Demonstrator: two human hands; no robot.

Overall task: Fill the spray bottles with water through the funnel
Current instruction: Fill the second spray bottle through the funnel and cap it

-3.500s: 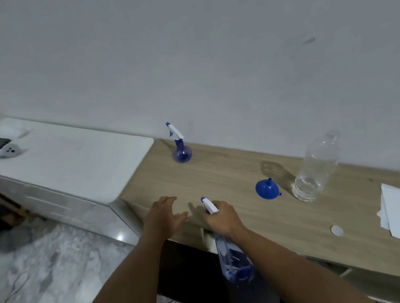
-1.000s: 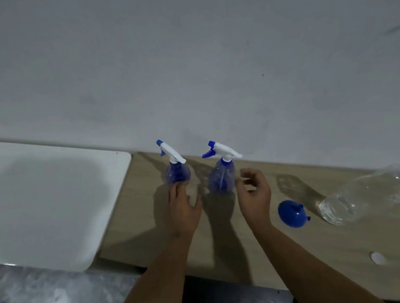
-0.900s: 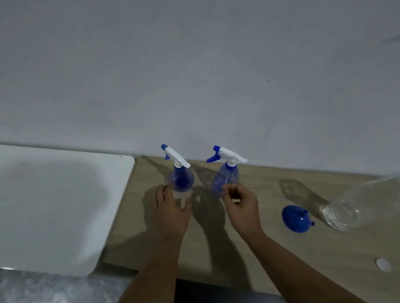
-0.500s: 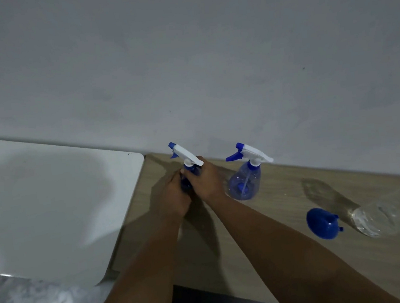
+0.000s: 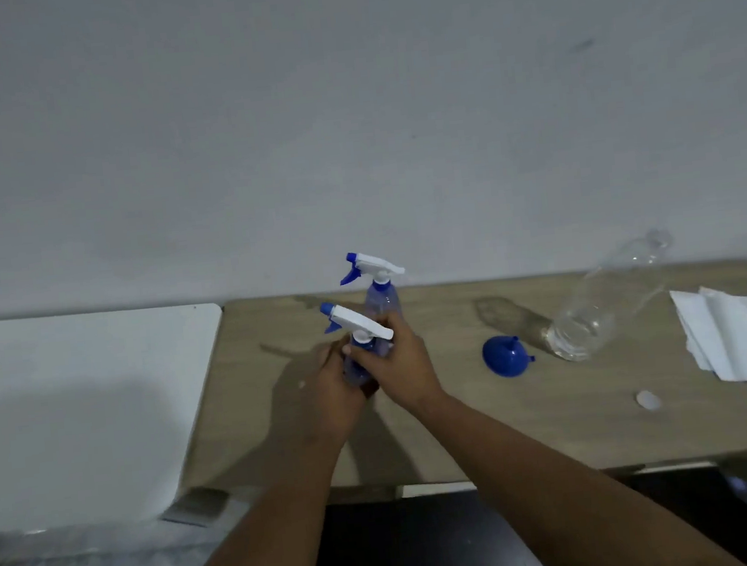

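Hands (image 5: 371, 374) gripping near spray bottle (image 5: 358, 330), funnel (image 5: 504, 357) beside

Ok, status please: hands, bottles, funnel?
Both hands, left and right, on near sprayer, head still on. Far sprayer standing. Funnel untouched, path clear.

Funnel (image 5: 505, 356) between held spray bottle (image 5: 358, 347) and water bottle (image 5: 602, 306) on table (image 5: 468, 429).

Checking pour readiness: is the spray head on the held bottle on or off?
On. The white spray head sits on the held bottle; left hand grips the body, right hand the neck.
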